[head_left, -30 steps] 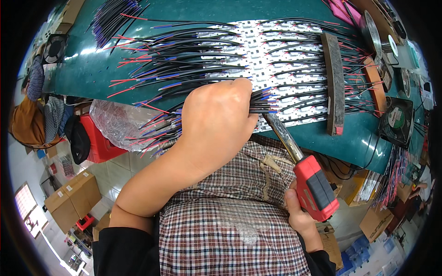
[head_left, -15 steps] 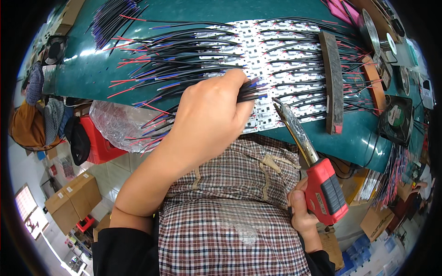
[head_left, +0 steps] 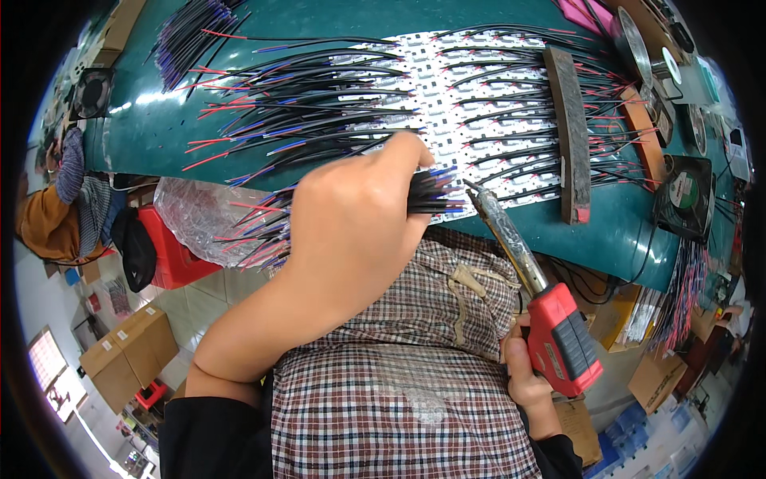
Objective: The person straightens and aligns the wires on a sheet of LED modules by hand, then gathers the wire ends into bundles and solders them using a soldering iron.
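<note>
My left hand (head_left: 355, 211) is closed round a bundle of black wires (head_left: 431, 191) with blue and dark tips, held over the near end of a white circuit board panel (head_left: 435, 104). Black wires run off both sides of that panel, and their bared ends show red and blue. In my right hand (head_left: 527, 375) is a red and black soldering gun (head_left: 562, 339), gripped low by its handle. The metal tip of the gun (head_left: 472, 188) points up and left, close to the ends of the bundle; whether they touch I cannot tell.
A dark bar (head_left: 568, 136) lies across the wires at the right, with an orange block (head_left: 645, 136) beyond it. A small black fan (head_left: 685, 198) stands at the right edge of the green table (head_left: 319, 20). More wires (head_left: 187, 40) lie at the far left.
My left hand has moved slightly down and toward me with the wire bundle. The soldering gun has shifted a little down and left, staying near the wire ends.
</note>
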`<state>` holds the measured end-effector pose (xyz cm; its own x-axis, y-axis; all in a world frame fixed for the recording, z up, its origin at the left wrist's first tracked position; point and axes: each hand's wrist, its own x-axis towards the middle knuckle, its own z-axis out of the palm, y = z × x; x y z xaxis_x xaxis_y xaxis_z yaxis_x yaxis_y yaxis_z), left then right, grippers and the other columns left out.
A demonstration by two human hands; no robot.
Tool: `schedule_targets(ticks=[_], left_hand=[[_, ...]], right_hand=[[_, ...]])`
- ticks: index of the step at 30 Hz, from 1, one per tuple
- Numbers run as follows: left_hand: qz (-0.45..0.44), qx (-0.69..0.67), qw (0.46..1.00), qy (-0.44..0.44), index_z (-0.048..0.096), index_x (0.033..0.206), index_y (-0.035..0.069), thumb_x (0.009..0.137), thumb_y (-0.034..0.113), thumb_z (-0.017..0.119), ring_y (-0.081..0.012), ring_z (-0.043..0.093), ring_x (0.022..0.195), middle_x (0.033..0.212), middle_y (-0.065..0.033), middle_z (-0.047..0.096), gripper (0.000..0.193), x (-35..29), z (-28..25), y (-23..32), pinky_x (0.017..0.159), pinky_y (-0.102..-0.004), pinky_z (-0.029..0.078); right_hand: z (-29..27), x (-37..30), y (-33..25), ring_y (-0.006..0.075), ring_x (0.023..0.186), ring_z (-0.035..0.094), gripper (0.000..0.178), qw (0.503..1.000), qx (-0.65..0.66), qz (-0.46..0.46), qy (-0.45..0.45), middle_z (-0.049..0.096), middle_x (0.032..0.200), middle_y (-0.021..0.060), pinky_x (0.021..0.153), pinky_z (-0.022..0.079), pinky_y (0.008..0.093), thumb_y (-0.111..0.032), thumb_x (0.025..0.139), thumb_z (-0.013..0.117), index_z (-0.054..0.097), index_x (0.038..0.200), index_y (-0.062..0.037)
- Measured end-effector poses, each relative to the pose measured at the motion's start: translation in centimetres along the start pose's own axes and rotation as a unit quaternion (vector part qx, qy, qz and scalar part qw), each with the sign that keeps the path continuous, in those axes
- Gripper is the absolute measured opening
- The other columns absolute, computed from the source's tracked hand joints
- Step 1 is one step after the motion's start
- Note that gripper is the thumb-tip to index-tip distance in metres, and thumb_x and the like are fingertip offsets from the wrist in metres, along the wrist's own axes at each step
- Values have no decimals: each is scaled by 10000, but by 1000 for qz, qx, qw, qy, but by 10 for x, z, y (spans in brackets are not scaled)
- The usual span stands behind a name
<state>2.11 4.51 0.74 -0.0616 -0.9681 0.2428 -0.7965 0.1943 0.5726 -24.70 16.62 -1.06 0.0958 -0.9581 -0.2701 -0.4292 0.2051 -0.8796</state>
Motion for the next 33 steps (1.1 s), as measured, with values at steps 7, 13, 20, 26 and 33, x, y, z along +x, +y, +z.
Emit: schedule_targets(ticks=[7, 13, 20, 26, 33], left_hand=[[-7, 37, 999, -37, 625, 769, 26, 763, 117, 778, -319, 609, 592, 665, -130, 613, 178, -9, 12, -7, 562, -402, 465], [-8, 45, 998, -38, 613, 748, 24, 735, 105, 768, -329, 618, 609, 665, -135, 612, 176, -9, 14, -6, 570, -414, 471], [1, 48, 998, -38, 592, 734, 23, 704, 91, 773, -346, 621, 621, 668, -145, 612, 196, -8, 15, -4, 574, -433, 473], [-1, 56, 998, -38, 598, 737, 20, 690, 83, 768, -352, 622, 625, 671, -151, 615, 187, -8, 15, -3, 582, -442, 477], [-5, 56, 997, -49, 619, 749, 16, 693, 94, 772, -348, 630, 635, 676, -150, 624, 180, -6, 13, -3, 594, -436, 486]], right_hand=[[6, 6, -3, 281, 683, 644, 199, 999, -27, -22, -18, 646, 837, 127, 627, 514, 353, -21, 770, 753, 679, 952, 10], [7, 10, -4, 280, 691, 642, 200, 999, -28, -14, -43, 639, 833, 128, 631, 512, 353, -23, 783, 751, 677, 965, 12], [9, 12, -7, 284, 721, 647, 219, 999, -5, -1, -41, 648, 878, 135, 654, 517, 352, -42, 805, 754, 672, 999, 16], [8, 12, -6, 285, 730, 653, 209, 999, -6, 4, -49, 650, 867, 134, 672, 525, 352, -44, 808, 754, 680, 994, 17], [9, 3, -1, 291, 757, 670, 219, 1000, 3, 12, -12, 666, 887, 143, 692, 535, 355, -33, 799, 749, 690, 1004, 19]])
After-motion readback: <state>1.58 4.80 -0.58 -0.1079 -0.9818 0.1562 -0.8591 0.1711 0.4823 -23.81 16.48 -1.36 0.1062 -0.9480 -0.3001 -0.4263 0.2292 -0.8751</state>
